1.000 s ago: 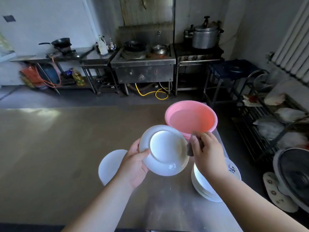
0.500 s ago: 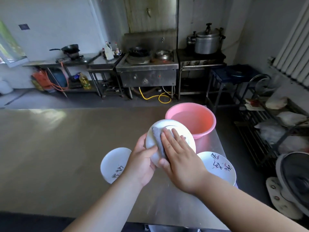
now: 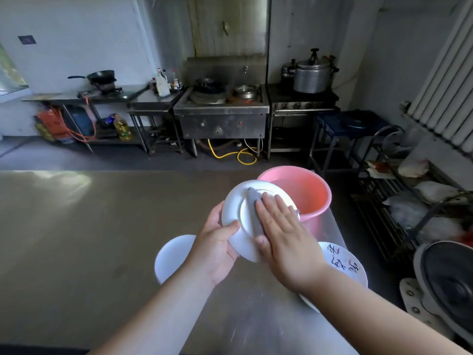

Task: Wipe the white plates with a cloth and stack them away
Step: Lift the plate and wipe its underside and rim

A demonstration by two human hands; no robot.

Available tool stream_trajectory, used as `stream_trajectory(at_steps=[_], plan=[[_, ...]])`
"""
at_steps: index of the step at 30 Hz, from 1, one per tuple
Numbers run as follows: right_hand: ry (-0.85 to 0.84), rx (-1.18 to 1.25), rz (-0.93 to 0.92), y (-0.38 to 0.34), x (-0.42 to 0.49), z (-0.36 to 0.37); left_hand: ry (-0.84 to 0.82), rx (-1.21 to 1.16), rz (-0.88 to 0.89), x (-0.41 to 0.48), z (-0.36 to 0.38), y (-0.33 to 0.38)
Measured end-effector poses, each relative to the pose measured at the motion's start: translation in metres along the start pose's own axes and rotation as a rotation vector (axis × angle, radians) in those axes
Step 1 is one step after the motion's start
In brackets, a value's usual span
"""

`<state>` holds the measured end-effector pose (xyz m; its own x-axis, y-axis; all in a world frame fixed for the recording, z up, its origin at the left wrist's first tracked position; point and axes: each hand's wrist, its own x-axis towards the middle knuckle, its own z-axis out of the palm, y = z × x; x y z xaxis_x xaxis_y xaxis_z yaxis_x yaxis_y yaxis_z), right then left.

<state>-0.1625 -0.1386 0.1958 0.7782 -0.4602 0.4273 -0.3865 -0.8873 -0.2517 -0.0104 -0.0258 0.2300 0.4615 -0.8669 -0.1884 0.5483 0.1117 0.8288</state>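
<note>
The plate (image 3: pixel 236 210) is white, round and plain, with a raised inner ring. It is held tilted above the counter (image 3: pixel 89 239) near its right edge, just before a pink basin (image 3: pixel 308 190). A grey cloth (image 3: pixel 253 202) lies across it. The left hand (image 3: pixel 215 252) has its grip closed on the lower rim, thumb on top. The right hand (image 3: pixel 284 237), fingers straight, presses the cloth flat.

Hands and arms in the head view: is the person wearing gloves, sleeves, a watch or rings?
No gloves: the left hand and right hand are both bare, with no ring, watch or band showing. The left forearm and right forearm are bare too, down to the frame's bottom edge, so no sleeve is in view.
</note>
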Motion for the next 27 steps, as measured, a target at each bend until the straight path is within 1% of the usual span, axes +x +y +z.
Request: stream_trajectory(at_steps=[3, 4, 8, 10, 13, 15, 20, 22, 25, 27], plan=[[0.006, -0.029, 0.165, 0.013, 0.033, -0.008, -0.033, 0.005, 0.006, 0.001, -0.004, 0.006], [-0.006, -0.022, 0.174, 0.011, 0.038, -0.009, -0.035, 0.001, 0.014, 0.004, -0.005, 0.009], [-0.015, -0.016, 0.020, -0.024, 0.011, 0.008, 0.010, -0.043, 0.037, 0.016, -0.017, 0.020], [-0.017, -0.039, 0.025, -0.030, 0.007, 0.013, 0.015, -0.048, 0.015, 0.017, -0.023, 0.021], [0.016, -0.111, 0.183, -0.017, 0.040, 0.005, -0.008, -0.029, -0.033, 0.012, -0.032, 0.019], [0.005, -0.128, 0.224, -0.009, 0.057, -0.001, -0.014, -0.035, -0.035, 0.010, -0.039, 0.020], [-0.008, -0.018, 0.073, -0.041, 0.020, 0.027, 0.030, -0.096, 0.004, 0.018, -0.060, 0.027], [0.013, -0.001, 0.094, -0.043, 0.023, 0.031, 0.020, -0.104, -0.020, 0.020, -0.066, 0.028], [0.091, 0.165, 0.239, -0.035, 0.058, 0.010, -0.037, -0.083, -0.018, 0.019, -0.070, 0.032], [0.102, 0.259, 0.228, -0.032, 0.071, -0.003, -0.055, -0.079, 0.007, 0.021, -0.073, 0.037]])
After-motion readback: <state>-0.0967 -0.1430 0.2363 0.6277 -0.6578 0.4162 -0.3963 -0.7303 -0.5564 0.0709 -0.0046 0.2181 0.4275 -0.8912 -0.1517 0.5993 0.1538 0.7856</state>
